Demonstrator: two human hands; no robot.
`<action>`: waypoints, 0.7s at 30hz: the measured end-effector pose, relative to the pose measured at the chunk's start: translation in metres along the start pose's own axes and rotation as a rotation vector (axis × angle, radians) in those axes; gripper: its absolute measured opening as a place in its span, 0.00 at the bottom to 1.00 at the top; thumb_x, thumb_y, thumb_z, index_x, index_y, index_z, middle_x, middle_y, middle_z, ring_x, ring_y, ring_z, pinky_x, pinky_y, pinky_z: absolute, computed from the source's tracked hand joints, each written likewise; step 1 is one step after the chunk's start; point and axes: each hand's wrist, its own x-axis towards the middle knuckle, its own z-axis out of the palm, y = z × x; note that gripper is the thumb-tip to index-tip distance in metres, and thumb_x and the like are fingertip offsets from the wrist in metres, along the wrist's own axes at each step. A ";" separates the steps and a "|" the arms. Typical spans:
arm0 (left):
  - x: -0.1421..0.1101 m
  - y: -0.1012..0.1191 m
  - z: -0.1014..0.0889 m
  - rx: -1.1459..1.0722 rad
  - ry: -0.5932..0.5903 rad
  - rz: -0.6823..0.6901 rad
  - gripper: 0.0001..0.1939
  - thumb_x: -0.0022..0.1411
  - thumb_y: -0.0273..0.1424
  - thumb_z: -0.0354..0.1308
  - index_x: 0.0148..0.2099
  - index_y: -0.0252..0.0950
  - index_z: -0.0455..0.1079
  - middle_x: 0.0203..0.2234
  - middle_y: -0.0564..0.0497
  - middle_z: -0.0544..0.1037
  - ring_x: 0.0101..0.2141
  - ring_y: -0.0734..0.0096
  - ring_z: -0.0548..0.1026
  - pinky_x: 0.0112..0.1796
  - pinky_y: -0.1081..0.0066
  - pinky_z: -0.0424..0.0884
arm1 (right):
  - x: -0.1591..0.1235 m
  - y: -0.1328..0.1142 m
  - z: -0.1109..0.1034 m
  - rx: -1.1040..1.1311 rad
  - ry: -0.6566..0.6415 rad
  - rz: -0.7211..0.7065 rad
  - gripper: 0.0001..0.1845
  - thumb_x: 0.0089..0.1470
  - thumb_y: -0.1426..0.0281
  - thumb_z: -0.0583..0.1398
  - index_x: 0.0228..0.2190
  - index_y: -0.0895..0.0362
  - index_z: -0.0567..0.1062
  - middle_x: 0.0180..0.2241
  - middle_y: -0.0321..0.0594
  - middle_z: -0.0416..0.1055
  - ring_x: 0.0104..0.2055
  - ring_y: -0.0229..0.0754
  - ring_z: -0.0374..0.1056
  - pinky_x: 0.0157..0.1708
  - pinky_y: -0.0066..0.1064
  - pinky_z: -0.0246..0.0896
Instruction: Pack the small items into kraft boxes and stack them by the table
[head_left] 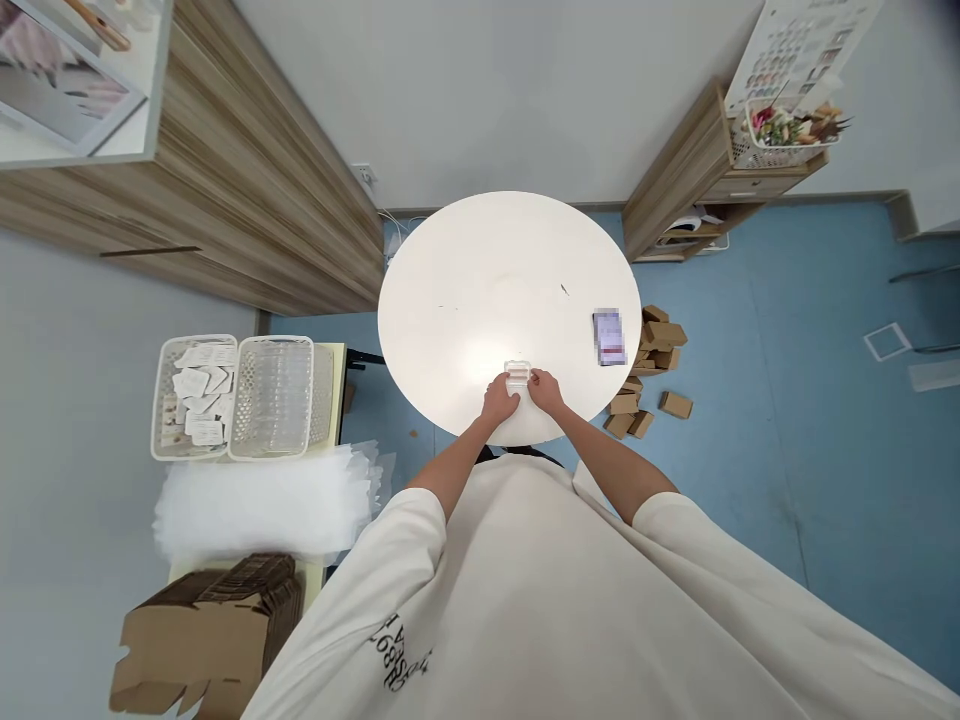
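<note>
Near the front edge of the round white table (480, 270), a small clear plastic case (517, 372) lies between my two hands. My left hand (499, 398) is closed at its left side, thumb turned in toward the near edge. At the case's right side, the fingers of my right hand (545, 390) are bent and pinch its edge. Something pale shows through the clear plastic, too small to name. A phone-like thing with a blurred purple screen (610, 336) lies on the table to the right.
On my left, a side table carries a white basket of white cards (204, 395), a basket of clear cases (271, 395), white translucent sheets (259, 505) and flat cardboard boxes (202, 635). Small brown boxes (660, 340) lie heaped on the floor right of the table. Wooden cabinets (277, 170) stand behind.
</note>
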 end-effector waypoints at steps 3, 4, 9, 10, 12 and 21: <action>0.003 -0.003 0.002 -0.038 -0.004 -0.004 0.34 0.57 0.28 0.58 0.65 0.37 0.58 0.64 0.40 0.64 0.63 0.49 0.62 0.60 0.55 0.61 | -0.002 0.003 -0.005 0.016 -0.005 0.005 0.23 0.57 0.72 0.55 0.53 0.57 0.73 0.52 0.47 0.72 0.51 0.46 0.69 0.51 0.35 0.64; 0.003 -0.004 0.003 -0.057 0.003 -0.001 0.33 0.56 0.27 0.58 0.65 0.37 0.59 0.64 0.40 0.64 0.63 0.50 0.62 0.60 0.55 0.61 | -0.003 0.004 -0.006 0.022 -0.003 0.010 0.23 0.57 0.72 0.55 0.54 0.57 0.72 0.53 0.48 0.72 0.52 0.46 0.69 0.52 0.35 0.64; 0.005 -0.009 0.002 -0.114 0.068 -0.012 0.29 0.57 0.25 0.57 0.61 0.37 0.61 0.59 0.39 0.68 0.59 0.53 0.67 0.56 0.57 0.66 | -0.010 0.009 -0.011 0.084 -0.003 0.039 0.26 0.58 0.72 0.54 0.58 0.56 0.69 0.56 0.46 0.71 0.53 0.44 0.69 0.54 0.34 0.63; 0.005 -0.009 0.002 -0.114 0.079 -0.014 0.27 0.57 0.24 0.56 0.60 0.37 0.62 0.58 0.39 0.69 0.58 0.53 0.68 0.56 0.57 0.66 | -0.012 0.009 -0.011 0.090 -0.006 0.038 0.26 0.58 0.72 0.54 0.58 0.56 0.69 0.56 0.46 0.71 0.53 0.44 0.69 0.54 0.34 0.64; 0.005 -0.009 0.001 -0.124 0.080 -0.014 0.25 0.57 0.24 0.56 0.58 0.38 0.62 0.56 0.40 0.71 0.56 0.54 0.70 0.54 0.58 0.67 | -0.014 0.008 -0.010 0.097 -0.013 0.023 0.25 0.58 0.72 0.54 0.57 0.55 0.70 0.56 0.44 0.71 0.53 0.43 0.69 0.53 0.34 0.64; 0.009 0.007 -0.004 -0.201 0.129 -0.068 0.25 0.57 0.20 0.57 0.56 0.38 0.63 0.52 0.44 0.73 0.53 0.63 0.73 0.52 0.64 0.69 | -0.015 -0.003 -0.012 0.090 -0.015 -0.065 0.24 0.58 0.72 0.54 0.56 0.54 0.70 0.55 0.45 0.70 0.50 0.42 0.69 0.51 0.34 0.65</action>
